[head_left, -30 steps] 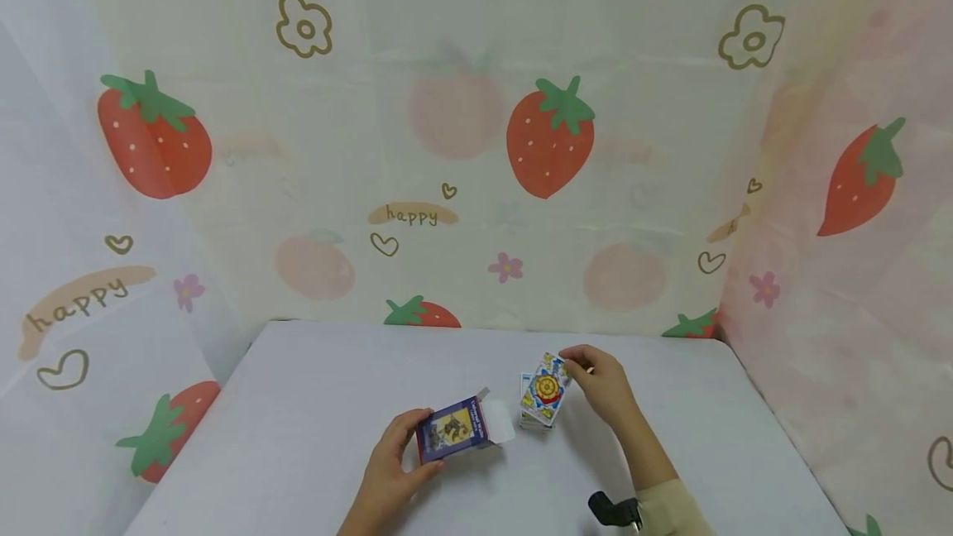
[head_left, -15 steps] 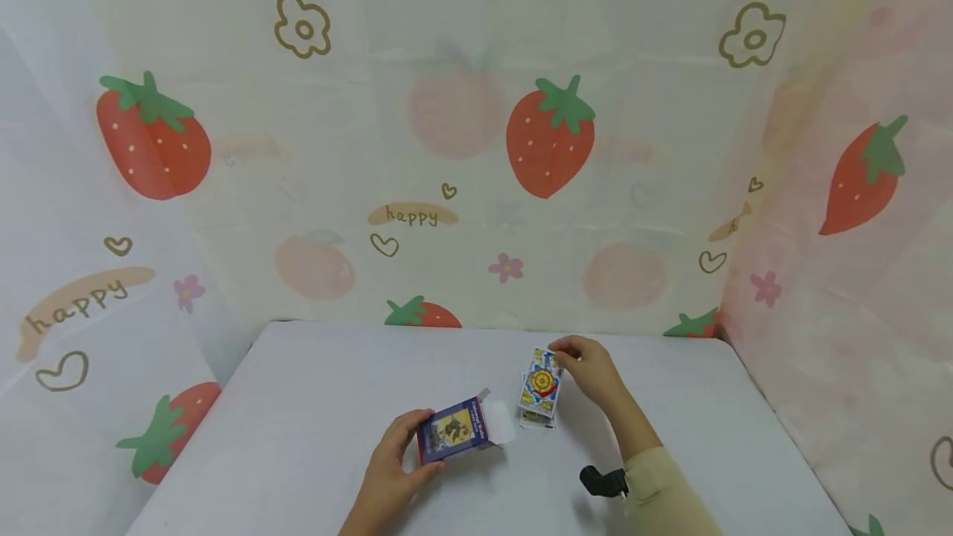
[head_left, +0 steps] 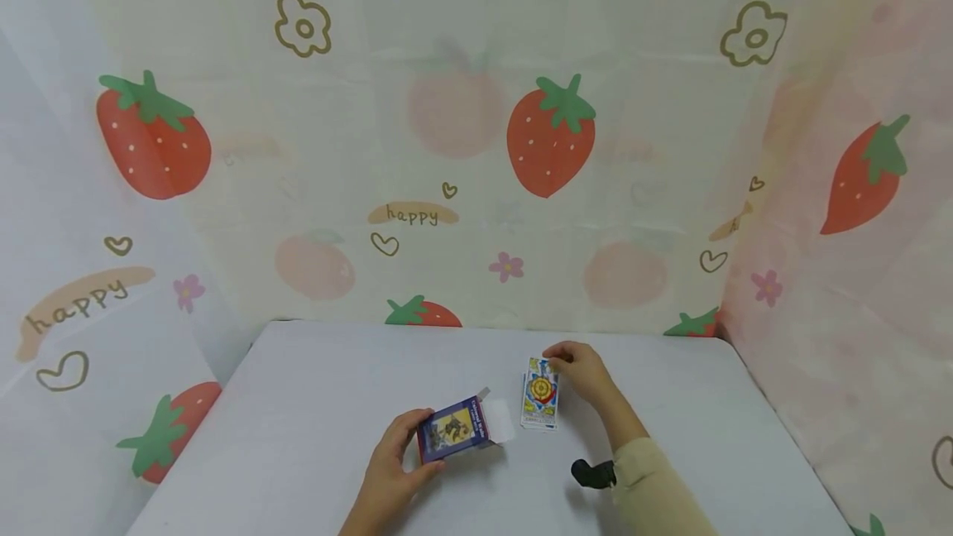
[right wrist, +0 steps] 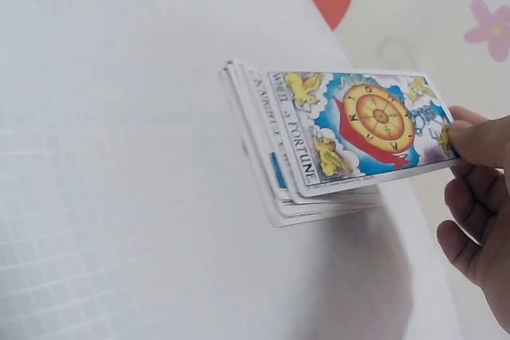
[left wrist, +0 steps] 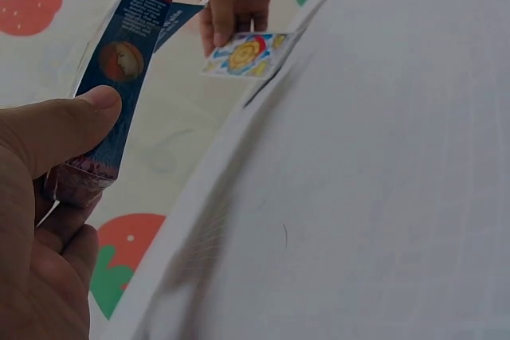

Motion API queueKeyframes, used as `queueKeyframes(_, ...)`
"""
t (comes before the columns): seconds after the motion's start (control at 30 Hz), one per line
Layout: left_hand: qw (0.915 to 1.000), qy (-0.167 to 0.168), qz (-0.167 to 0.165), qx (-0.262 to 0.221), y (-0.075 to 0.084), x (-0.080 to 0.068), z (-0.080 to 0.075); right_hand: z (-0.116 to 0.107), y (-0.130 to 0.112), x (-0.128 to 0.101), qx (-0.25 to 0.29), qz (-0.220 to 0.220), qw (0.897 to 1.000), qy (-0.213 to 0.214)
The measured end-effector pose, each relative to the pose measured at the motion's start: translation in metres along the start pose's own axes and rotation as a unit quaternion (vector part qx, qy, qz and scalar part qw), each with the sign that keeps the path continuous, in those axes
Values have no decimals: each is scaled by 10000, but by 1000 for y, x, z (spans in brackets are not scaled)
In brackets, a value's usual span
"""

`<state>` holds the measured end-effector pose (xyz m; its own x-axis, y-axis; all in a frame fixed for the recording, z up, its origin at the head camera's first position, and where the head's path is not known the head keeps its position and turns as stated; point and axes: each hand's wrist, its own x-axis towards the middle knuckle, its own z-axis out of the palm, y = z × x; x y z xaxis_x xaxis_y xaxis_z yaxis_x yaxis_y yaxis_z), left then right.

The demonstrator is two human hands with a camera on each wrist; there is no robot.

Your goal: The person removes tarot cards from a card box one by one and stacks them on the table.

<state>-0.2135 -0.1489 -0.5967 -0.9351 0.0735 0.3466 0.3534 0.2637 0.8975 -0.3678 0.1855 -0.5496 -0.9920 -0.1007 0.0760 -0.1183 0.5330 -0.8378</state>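
Observation:
My left hand [head_left: 393, 461] grips a dark blue card box [head_left: 454, 430] lying on the white table [head_left: 313, 404], its flap open toward the right; the thumb presses the box's side [left wrist: 119, 93] in the left wrist view. To its right sits a stack of tarot cards [head_left: 539, 404]. My right hand [head_left: 577, 370] pinches the far end of the top card, a Wheel of Fortune card [right wrist: 358, 129], which lies nearly flat on the stack [right wrist: 275, 189].
Strawberry-patterned cloth [head_left: 551, 139] walls the table at the back and both sides. A black wrist camera mount [head_left: 591, 474] sits on my right sleeve. The table's left edge [head_left: 193, 428] drops off beside the box.
My right hand has lowered and turned the top card so it now lines up with the stack. The left hand and box have not moved.

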Motion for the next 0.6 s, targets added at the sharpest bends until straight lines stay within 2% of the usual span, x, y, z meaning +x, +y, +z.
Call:
queueKeyframes(0.33, 10000, 45, 69, 13, 0, 1, 1, 11, 13, 1, -251, -93, 9996, 64)
queueKeyframes(0.47, 10000, 46, -9, 42, 0, 1, 1, 14, 21, 1, -376, -227, 9990, 60)
queueKeyframes(0.6, 9999, 22, -86, 54, 0, 1, 1, 17, 27, -1, -275, -121, 9995, 44)
